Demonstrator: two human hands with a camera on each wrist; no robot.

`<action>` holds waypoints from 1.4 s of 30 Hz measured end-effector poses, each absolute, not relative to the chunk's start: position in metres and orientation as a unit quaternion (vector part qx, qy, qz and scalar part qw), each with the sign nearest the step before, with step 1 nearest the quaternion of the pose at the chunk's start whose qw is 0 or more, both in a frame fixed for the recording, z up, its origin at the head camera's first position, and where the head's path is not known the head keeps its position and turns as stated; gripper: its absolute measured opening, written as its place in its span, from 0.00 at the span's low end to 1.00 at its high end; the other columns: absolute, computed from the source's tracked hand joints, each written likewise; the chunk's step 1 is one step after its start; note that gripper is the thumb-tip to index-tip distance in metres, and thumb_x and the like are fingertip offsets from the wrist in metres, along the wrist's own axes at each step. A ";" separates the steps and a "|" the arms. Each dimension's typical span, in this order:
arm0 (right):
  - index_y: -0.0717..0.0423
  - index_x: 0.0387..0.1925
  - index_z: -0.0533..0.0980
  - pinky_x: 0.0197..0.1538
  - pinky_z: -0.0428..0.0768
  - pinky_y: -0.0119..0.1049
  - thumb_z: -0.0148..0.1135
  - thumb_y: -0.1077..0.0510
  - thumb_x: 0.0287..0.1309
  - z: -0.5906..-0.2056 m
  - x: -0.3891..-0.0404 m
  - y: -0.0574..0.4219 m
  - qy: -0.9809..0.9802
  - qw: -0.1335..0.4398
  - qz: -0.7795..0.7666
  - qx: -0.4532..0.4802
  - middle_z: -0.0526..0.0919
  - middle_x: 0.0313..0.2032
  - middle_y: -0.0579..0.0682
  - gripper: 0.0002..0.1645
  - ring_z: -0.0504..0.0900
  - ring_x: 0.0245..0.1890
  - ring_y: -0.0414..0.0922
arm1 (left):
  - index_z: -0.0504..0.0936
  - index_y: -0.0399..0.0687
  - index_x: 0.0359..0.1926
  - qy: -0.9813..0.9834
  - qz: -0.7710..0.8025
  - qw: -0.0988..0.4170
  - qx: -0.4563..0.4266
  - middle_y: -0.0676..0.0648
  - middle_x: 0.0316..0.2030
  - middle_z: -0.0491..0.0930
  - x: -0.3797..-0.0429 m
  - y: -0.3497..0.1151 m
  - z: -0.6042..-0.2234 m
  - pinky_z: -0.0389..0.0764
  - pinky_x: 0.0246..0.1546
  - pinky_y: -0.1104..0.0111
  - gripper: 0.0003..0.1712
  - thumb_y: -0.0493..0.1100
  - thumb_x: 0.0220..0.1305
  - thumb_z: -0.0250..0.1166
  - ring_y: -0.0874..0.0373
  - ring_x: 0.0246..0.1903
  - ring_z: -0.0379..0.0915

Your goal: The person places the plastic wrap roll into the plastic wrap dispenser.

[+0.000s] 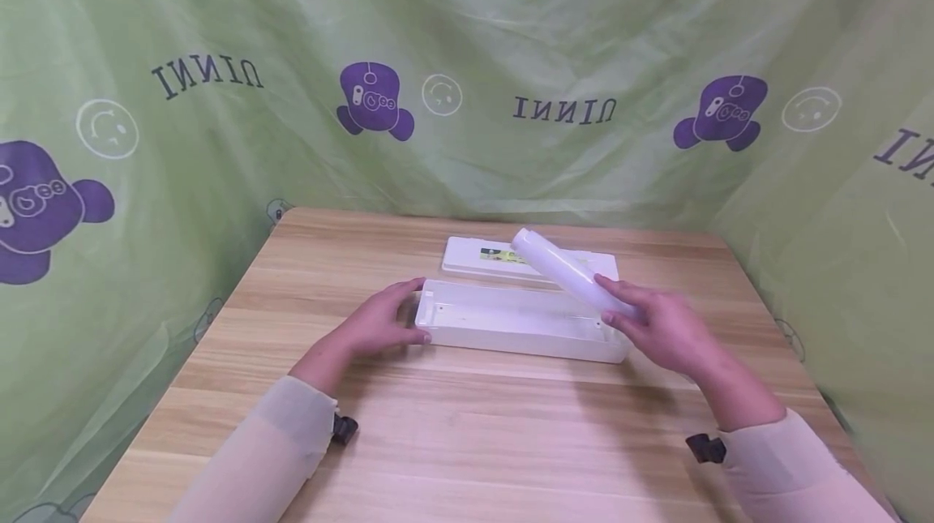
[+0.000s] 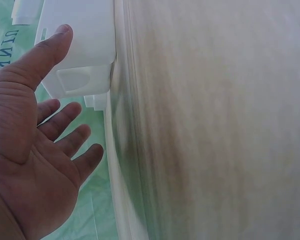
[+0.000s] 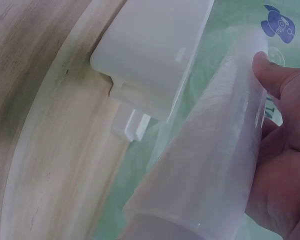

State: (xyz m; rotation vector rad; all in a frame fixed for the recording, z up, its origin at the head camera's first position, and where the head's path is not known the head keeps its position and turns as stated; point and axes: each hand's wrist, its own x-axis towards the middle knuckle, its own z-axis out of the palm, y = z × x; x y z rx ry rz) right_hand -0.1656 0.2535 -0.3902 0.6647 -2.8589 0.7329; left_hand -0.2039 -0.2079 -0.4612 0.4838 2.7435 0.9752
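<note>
A long white plastic box [image 1: 525,345] lies lidless on the table, its inside visible. My left hand [image 1: 381,319] is at its left end, thumb by the front corner and index finger by the back one. In the left wrist view, the thumb lies over the box's wall and the other fingers are spread loosely. My right hand [image 1: 667,328] grips a roll of cling film [image 1: 565,267] near its right end. The roll is tilted above the box's right half, its far end raised. The right wrist view shows the translucent film [image 3: 205,150] close up, with the thumb along it.
Behind the box lies a flat white lid [image 1: 467,255] with a green and yellow label, partly covered by the roll. The wooden table [image 1: 467,442] runs back to a green printed curtain [image 1: 467,158], which also hangs at both sides.
</note>
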 end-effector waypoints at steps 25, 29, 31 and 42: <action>0.42 0.73 0.73 0.56 0.82 0.55 0.72 0.55 0.65 -0.394 -0.171 0.238 -0.932 0.028 0.257 0.253 0.80 0.65 0.55 0.37 0.81 0.62 0.59 | 0.56 0.50 0.82 0.930 0.315 0.097 0.164 0.44 0.77 0.63 -0.203 -0.205 -0.458 0.57 0.77 0.49 0.65 0.62 0.51 0.81 0.45 0.77 0.56; 0.41 0.73 0.73 0.58 0.82 0.56 0.72 0.55 0.65 -0.397 -0.171 0.236 -0.932 0.024 0.255 0.256 0.80 0.65 0.54 0.37 0.81 0.62 0.58 | 0.56 0.48 0.82 0.928 0.318 0.096 0.168 0.42 0.77 0.62 -0.202 -0.206 -0.459 0.57 0.77 0.47 0.65 0.62 0.50 0.81 0.42 0.76 0.56; 0.41 0.73 0.73 0.58 0.81 0.57 0.72 0.55 0.65 -0.398 -0.171 0.235 -0.932 0.020 0.254 0.256 0.80 0.65 0.53 0.37 0.81 0.62 0.59 | 0.57 0.48 0.82 0.927 0.320 0.097 0.169 0.42 0.77 0.62 -0.201 -0.206 -0.458 0.57 0.77 0.47 0.65 0.62 0.50 0.81 0.42 0.76 0.56; 0.40 0.73 0.73 0.65 0.77 0.60 0.72 0.54 0.65 -0.397 -0.175 0.228 -0.930 0.018 0.249 0.271 0.79 0.66 0.52 0.36 0.78 0.66 0.59 | 0.57 0.49 0.82 0.927 0.320 0.091 0.171 0.43 0.78 0.61 -0.201 -0.205 -0.456 0.56 0.77 0.49 0.64 0.61 0.51 0.81 0.44 0.77 0.55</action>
